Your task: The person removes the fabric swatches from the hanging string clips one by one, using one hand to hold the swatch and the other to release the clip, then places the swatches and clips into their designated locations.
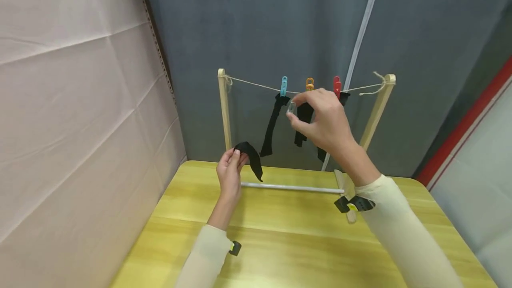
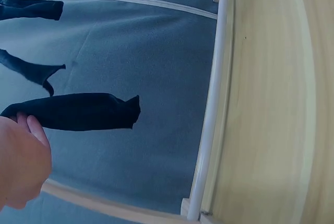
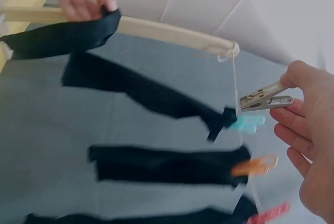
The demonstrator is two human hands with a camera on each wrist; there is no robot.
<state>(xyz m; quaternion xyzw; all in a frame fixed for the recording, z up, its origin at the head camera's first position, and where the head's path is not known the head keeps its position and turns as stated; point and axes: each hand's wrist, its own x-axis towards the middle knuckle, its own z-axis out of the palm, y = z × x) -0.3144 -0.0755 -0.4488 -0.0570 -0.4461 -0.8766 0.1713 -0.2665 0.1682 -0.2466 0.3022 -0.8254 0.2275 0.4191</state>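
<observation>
My left hand (image 1: 230, 174) pinches the upper end of a black sock (image 1: 253, 159) between thumb and fingers, left of the hanging ones. The rest of that sock (image 2: 88, 112) droops loose in the left wrist view. Higher up and to the right, my right hand (image 1: 324, 117) pinches a grey clothespin (image 3: 261, 98) between thumb and fingers, close by the string (image 1: 256, 84). Three black socks hang from this string: the leftmost (image 1: 272, 128) under a light blue clothespin (image 1: 284, 86), the others under an orange clothespin (image 1: 310, 84) and a red clothespin (image 1: 337, 87).
The string runs between a left wooden post (image 1: 224, 106) and a right wooden post (image 1: 376, 110). A white rod (image 1: 292, 187) joins them low down, over the wooden table (image 1: 280, 243). Behind hangs a grey curtain (image 1: 240, 21); a pale cloth wall (image 1: 80, 101) stands at left.
</observation>
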